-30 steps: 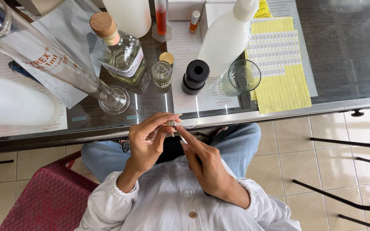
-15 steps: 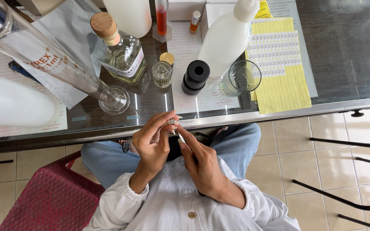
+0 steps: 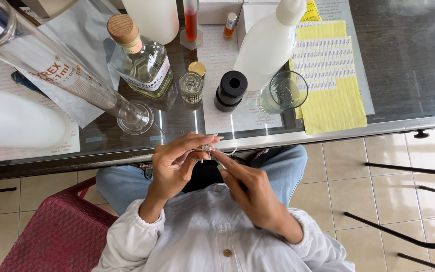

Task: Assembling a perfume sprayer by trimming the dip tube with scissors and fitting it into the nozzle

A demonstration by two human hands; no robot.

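Pinching a small metal-and-clear part [image 3: 206, 148] between thumb and fingertips, the left hand [image 3: 177, 168] hovers over the lap just below the table edge; the right hand [image 3: 250, 189] meets it from the other side, its fingertips closed on a thin tube that runs from the part, so both hands are pressed together around the same tiny piece, which is too small to tell in detail; just beyond the hands runs the metal rim of the glass table [image 3: 404, 65]; straight ahead of them stand a small clear bottle [image 3: 191, 86] with a gold cap [image 3: 197, 68] behind it, and a black cylinder [image 3: 230, 90] beside it; further right sits an empty drinking glass [image 3: 284, 91], touching a tall white bottle [image 3: 270, 43], with a yellow label sheet [image 3: 328, 75] beyond; ahead and left of the left hand a graduated cylinder [image 3: 66, 75] stands leaning in view, near a cork-stoppered bottle [image 3: 144, 60] of pale liquid; far left lies a white rounded container [image 3: 18, 118]; below the left forearm a red woven stool [image 3: 59, 234] shows on the tiled floor.
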